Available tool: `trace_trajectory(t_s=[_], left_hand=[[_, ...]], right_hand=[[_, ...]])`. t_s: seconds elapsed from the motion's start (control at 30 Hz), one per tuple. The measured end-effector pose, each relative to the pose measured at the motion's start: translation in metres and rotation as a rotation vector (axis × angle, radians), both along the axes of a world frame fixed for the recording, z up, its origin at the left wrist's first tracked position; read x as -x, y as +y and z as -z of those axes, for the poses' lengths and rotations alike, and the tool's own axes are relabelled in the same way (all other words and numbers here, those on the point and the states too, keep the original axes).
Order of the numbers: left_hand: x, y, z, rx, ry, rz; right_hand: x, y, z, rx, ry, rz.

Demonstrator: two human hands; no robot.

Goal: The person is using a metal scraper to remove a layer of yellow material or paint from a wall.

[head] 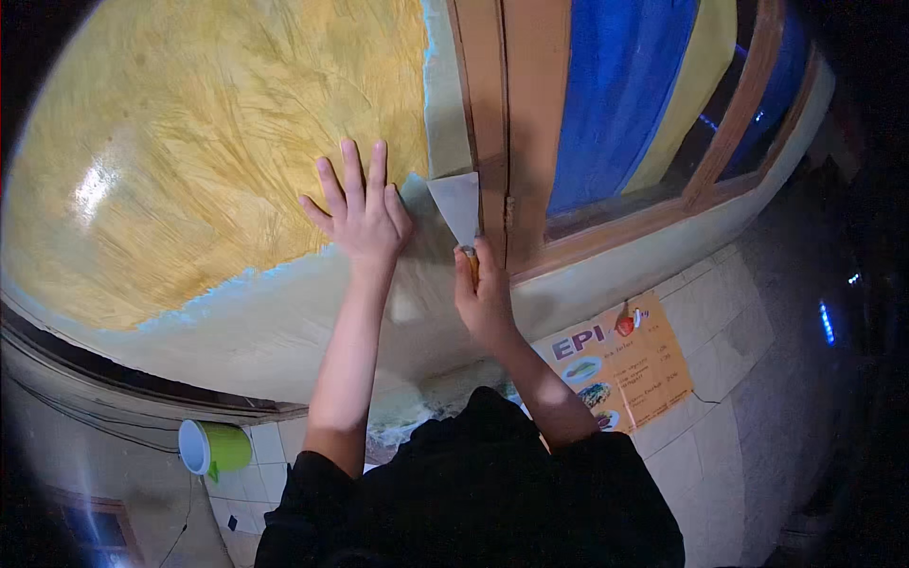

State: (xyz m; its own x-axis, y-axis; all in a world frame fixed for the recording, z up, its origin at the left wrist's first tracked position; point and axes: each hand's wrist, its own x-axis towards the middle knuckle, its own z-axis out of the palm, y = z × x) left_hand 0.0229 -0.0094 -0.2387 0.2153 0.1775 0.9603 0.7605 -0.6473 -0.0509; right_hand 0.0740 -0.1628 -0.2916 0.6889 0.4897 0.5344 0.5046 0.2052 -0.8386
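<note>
My left hand (368, 220) lies flat with spread fingers at the lower right part of a yellow, wrinkled wall covering (213, 156). In my right hand (486, 302) is a putty knife (458, 204), gripped by its wooden handle, its broad metal blade pointing up. The blade lies over the grey-green wall strip (449, 135) beside the brown door frame (490, 121); whether its edge presses on the wall, I cannot tell. Ragged pale-blue edges border the yellow area, and a bare grey wall band (284, 348) runs below it.
To the right is a wood-framed window (731, 149) with a blue and yellow curtain (625, 92). An orange printed banner (653, 369) with food pictures lies on the tiled floor (717, 341). A green bucket (231, 446) stands at lower left, near dark cables (92, 419).
</note>
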Motion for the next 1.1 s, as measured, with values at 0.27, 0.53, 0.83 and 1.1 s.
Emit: trace_trajectory(t_s=[0.27,0.53,0.83,1.1], left_hand=[[-0.002,0.000,0.003,-0.018,-0.015,-0.013],[0.000,-0.004,-0.003,0.035,-0.013,0.020],[0.000,-0.001,-0.001,-0.004,-0.033,0.005],[-0.001,0.001,0.000,0.003,-0.068,0.047]], right_hand=[[-0.008,-0.007,0.009,0.061,-0.034,-0.029],[0.000,-0.005,0.002,0.082,0.028,-0.057],[-0.018,-0.003,0.008,-0.021,-0.082,-0.086],[-0.014,-0.001,0.000,0.010,-0.013,-0.133]])
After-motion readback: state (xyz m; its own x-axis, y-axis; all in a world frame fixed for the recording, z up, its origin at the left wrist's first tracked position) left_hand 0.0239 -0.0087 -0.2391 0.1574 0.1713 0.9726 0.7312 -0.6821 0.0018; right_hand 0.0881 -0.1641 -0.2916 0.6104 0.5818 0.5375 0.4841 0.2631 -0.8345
